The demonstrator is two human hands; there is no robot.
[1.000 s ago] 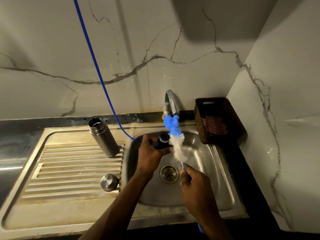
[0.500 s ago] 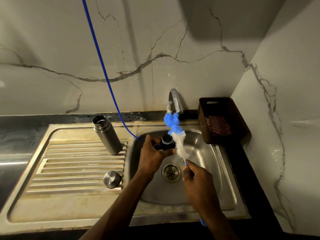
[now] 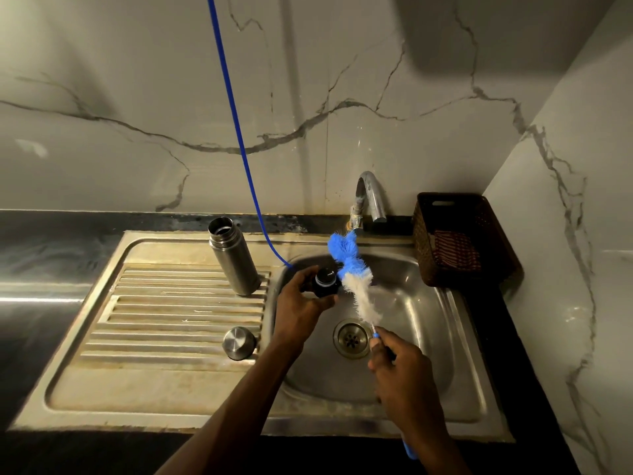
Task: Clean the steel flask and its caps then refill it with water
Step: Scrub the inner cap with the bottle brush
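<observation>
Hands number two, both over the sink basin (image 3: 428,344). From the head view, the left hand (image 3: 301,306) is wrapped around one black inner cap (image 3: 327,281), holding it above the basin's left half, just left of the drain (image 3: 351,338). The right hand (image 3: 404,368) is curled tight around the blue handle of one bottle brush (image 3: 356,279), near the basin's front; the brush slants up and away, its white bristles touching the cap's right side and its blue tip reaching toward the one tap (image 3: 371,197) at the basin's back edge.

One steel flask (image 3: 234,257) stands upright and open-mouthed on the ribbed drainboard (image 3: 164,310) left of the basin, at its rear corner. One steel outer cap (image 3: 238,342) sits on the same drainboard nearer the front, just beside the basin's left rim. One blue hose (image 3: 236,132) hangs down the marble wall and ends at the basin's back-left edge. One dark woven basket (image 3: 459,238) sits right of the basin, against the wall.
</observation>
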